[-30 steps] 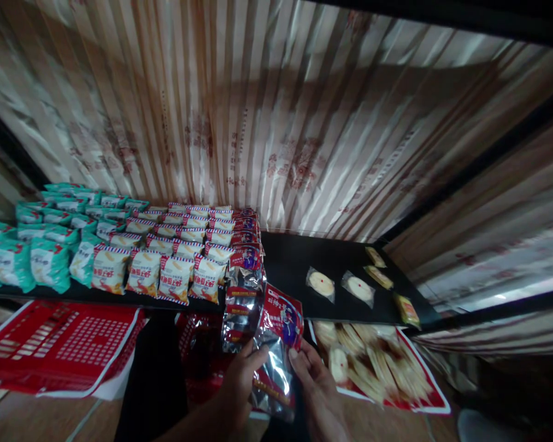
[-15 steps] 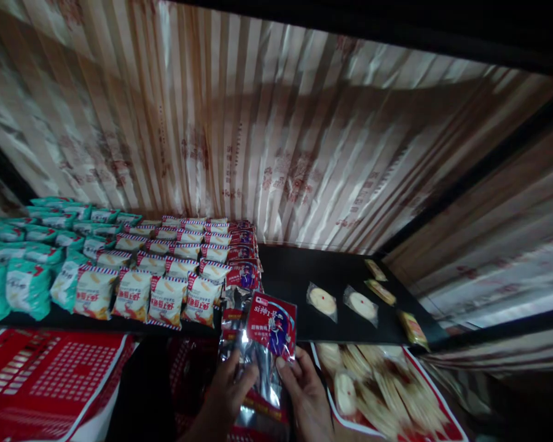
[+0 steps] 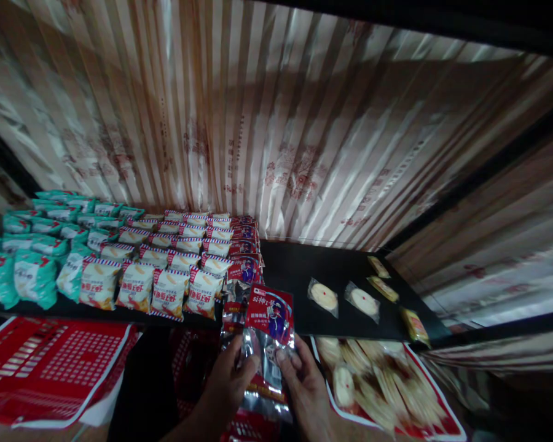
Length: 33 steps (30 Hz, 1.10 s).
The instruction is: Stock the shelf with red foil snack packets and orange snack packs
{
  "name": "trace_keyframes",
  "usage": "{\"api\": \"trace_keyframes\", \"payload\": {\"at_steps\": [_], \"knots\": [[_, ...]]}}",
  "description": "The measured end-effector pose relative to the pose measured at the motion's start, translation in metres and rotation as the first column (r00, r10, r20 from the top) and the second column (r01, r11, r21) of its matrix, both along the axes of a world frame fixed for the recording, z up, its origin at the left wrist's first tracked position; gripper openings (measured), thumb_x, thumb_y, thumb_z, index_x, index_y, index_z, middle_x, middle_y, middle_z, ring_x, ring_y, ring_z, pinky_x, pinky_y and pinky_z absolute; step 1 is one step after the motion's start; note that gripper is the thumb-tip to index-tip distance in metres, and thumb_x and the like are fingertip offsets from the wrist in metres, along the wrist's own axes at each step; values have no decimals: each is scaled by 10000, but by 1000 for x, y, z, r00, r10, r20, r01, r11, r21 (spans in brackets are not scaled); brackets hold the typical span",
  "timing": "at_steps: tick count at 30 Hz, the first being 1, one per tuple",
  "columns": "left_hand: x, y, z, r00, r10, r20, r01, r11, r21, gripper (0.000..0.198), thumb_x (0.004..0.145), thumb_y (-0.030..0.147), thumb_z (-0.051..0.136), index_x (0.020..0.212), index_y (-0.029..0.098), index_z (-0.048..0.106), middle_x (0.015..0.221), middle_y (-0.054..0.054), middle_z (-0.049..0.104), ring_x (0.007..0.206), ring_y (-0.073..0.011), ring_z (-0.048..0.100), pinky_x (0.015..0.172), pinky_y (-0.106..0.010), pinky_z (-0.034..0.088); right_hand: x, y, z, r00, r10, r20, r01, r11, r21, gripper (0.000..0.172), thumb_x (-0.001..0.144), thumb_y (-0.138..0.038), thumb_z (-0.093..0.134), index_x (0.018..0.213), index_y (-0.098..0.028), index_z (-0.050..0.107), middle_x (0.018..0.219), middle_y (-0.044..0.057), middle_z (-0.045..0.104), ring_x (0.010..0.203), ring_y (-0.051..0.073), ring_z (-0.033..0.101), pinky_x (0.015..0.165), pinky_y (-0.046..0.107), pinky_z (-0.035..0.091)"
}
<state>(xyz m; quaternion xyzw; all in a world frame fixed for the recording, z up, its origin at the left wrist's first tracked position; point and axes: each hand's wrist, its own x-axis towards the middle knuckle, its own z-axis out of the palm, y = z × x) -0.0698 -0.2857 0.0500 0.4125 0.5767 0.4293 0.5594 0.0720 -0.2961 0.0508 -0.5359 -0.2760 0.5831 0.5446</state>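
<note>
Both my hands grip one snack packet (image 3: 270, 319), red and blue on top with a clear silvery lower half, held upright just in front of the black shelf (image 3: 299, 270). My left hand (image 3: 233, 380) pinches its left edge and my right hand (image 3: 301, 383) pinches its right edge. The packet stands beside a row of like red-and-blue packets (image 3: 243, 245) at the right end of the stocked part of the shelf.
Rows of white-and-red snack bags (image 3: 166, 270) and teal bags (image 3: 32, 245) fill the shelf's left half. Two round wrapped cakes (image 3: 343, 298) and three small yellow packets (image 3: 387, 288) lie on its right. Red cartons (image 3: 50, 362) and a tray of cakes (image 3: 378, 380) sit below.
The packet has gone from tilted to upright and moved up closer to the shelf's front edge. Both hands kept their hold on it.
</note>
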Motion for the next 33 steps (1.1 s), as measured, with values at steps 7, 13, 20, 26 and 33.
{"api": "trace_keyframes", "payload": {"at_steps": [7,13,20,26,33], "knots": [[-4,-6,1,977,-145,158,155,987,-51,364,713,323,601,1036,155,612,1043,-105,691,972,-247,630,887,-320,473,5,-1,2,996,-66,60,67,997,-29,675,614,-457,790,1190,-228,524,913,58,739,817,254,685,698,344,538],[-3,-8,-3,998,-24,56,28,996,-86,348,663,291,599,983,159,631,1045,-87,691,1006,-242,613,900,-301,464,0,4,4,996,-45,72,47,999,-27,676,592,-470,796,1163,-208,548,880,58,738,760,237,683,664,330,533],[-15,1,-5,1000,7,-9,-8,999,-49,399,630,297,604,999,150,639,1026,-95,697,1003,-248,618,914,-322,462,-9,20,3,992,-17,123,10,998,60,587,621,-437,778,1131,-209,598,1009,61,716,889,240,665,764,344,531],[-22,7,-8,1000,-8,21,8,1000,-12,418,699,397,563,1021,139,625,1019,-103,693,956,-247,636,840,-332,498,-14,30,7,998,-4,65,-1,997,77,520,618,-428,782,1058,-217,601,954,48,722,849,228,671,789,361,519],[-31,26,-19,890,134,-437,127,846,518,335,878,298,403,1079,164,635,1195,-117,627,1184,-250,520,1005,-433,417,7,44,15,975,-216,-49,220,972,87,480,586,-387,809,989,-244,592,806,-8,714,681,168,652,638,282,521]]}}
